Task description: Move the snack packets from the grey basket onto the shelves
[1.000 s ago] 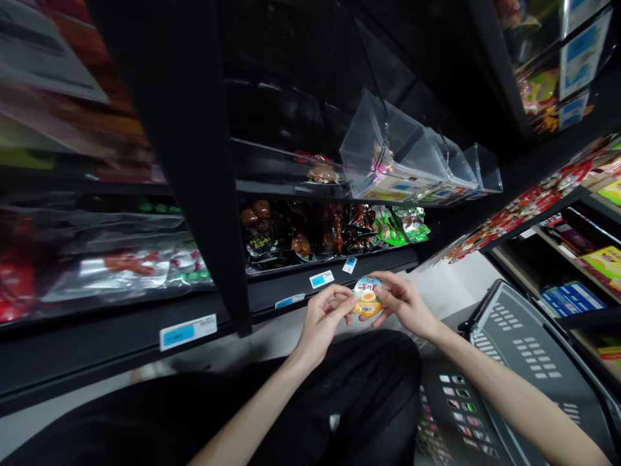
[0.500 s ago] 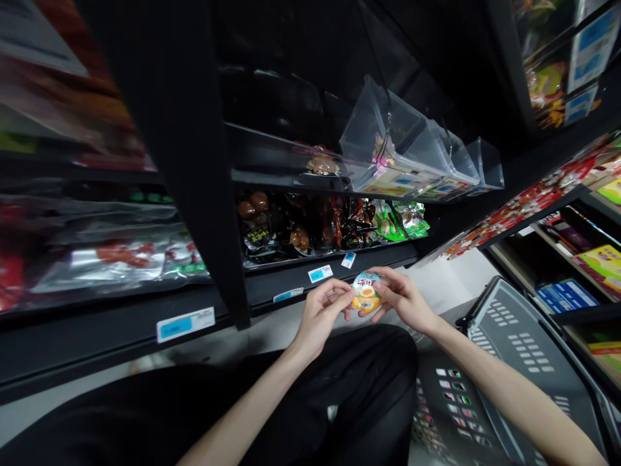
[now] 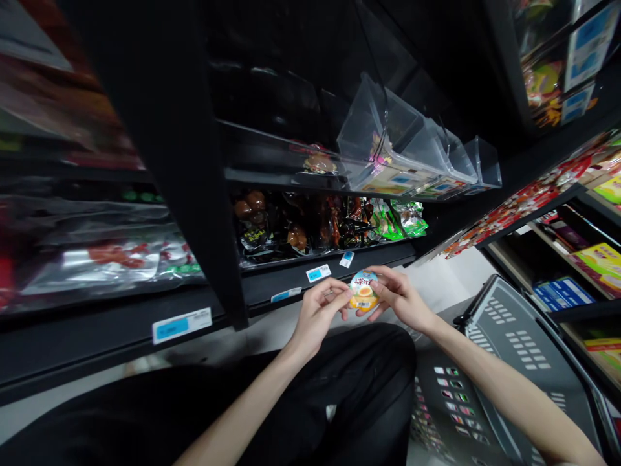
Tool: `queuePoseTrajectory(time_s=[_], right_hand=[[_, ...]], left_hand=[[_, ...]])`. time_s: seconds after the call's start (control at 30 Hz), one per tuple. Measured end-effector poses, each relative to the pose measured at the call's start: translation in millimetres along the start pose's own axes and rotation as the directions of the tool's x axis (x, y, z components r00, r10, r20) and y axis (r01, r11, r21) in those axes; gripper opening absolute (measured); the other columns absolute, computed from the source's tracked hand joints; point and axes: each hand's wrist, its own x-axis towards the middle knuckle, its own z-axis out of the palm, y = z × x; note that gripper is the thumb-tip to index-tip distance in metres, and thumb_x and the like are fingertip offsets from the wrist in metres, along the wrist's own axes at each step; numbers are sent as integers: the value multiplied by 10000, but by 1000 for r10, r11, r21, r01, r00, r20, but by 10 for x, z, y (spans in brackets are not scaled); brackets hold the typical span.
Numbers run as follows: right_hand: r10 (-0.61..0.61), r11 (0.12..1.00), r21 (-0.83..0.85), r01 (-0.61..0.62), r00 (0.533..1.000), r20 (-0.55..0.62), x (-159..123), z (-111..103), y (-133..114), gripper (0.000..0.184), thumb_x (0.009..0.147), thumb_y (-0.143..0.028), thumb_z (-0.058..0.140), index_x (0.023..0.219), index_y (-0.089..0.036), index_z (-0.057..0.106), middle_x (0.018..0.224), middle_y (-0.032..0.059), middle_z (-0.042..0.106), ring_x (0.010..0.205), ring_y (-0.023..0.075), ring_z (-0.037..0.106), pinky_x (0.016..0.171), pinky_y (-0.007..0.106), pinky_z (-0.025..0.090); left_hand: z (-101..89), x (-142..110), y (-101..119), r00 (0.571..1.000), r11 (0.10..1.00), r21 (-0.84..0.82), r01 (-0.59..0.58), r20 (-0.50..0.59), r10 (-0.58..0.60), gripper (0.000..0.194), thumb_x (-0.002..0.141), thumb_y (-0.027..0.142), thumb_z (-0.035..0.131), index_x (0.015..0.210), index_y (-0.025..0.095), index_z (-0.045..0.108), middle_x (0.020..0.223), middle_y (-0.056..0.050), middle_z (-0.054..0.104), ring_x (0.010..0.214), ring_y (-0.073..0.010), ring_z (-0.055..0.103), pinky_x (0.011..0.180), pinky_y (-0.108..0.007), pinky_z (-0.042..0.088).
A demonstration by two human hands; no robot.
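Observation:
A small round snack packet (image 3: 363, 290) with an egg picture on its front sits between my two hands, in front of a black shop shelf. My left hand (image 3: 320, 314) pinches its left edge with fingertips. My right hand (image 3: 398, 296) grips its right side, fingers curled round it. Both hands hover above my dark-trousered knee (image 3: 369, 362), just below the shelf edge with its blue price tags (image 3: 318, 273).
The low shelf (image 3: 310, 285) holds dark vacuum-packed snacks (image 3: 301, 226) and green packets (image 3: 405, 219). Clear plastic bins (image 3: 398, 149) stand on the shelf above. A grey shopping basket (image 3: 509, 362) sits at my right. More stocked shelves (image 3: 577, 259) stand at far right.
The packet and both hands have risen slightly toward the shelf edge; the view has drifted a little. The grip on the packet is the same.

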Motion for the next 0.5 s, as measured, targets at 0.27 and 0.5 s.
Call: queuePoseTrajectory(time_s=[0.27, 0.5], right_hand=[[66, 989, 132, -70, 997, 32, 15, 27, 53, 672, 728, -599, 788, 1201, -194, 532, 925, 17, 686, 717, 182, 722, 590, 302, 619], [55, 998, -25, -52, 991, 121, 62, -42, 13, 485, 786, -383, 767, 1177, -165, 581, 956, 18, 677, 728, 151, 699, 679, 294, 608]], left_hand=[[9, -121, 128, 654, 376, 613, -695, 322, 685, 250, 862, 146, 675, 1086, 246, 722, 1192, -80, 699, 1113, -262, 648, 975, -396, 524], [-101, -12, 1, 409, 31, 560, -828, 566, 716, 341, 800, 149, 749, 1109, 291, 744, 1082, -45, 761, 1036, -270, 683, 895, -377, 570]])
